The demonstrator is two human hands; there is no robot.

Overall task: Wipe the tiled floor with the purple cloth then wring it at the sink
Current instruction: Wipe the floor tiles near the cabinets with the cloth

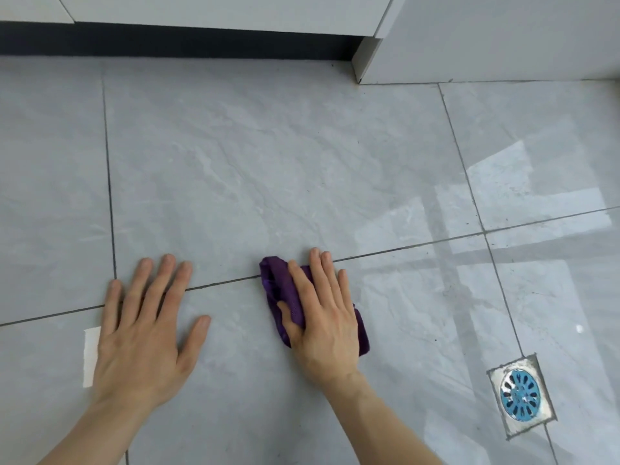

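Observation:
A bunched purple cloth point(280, 286) lies on the grey tiled floor point(251, 169), across a dark grout line. My right hand point(322, 317) presses flat on top of the cloth, fingers stretched forward and thumb resting on the fabric. The cloth shows to the left of the hand and at its right edge; the rest is hidden under the palm. My left hand point(147, 323) lies flat on the bare tile to the left, fingers spread, holding nothing. No sink is in view.
White cabinet fronts point(214, 13) with a dark recessed kick strip point(167, 41) run along the far edge. A grey panel point(486, 38) stands at the back right. A floor drain point(519, 396) with a blue grate sits at the right. A white strip point(91, 357) lies beside my left wrist.

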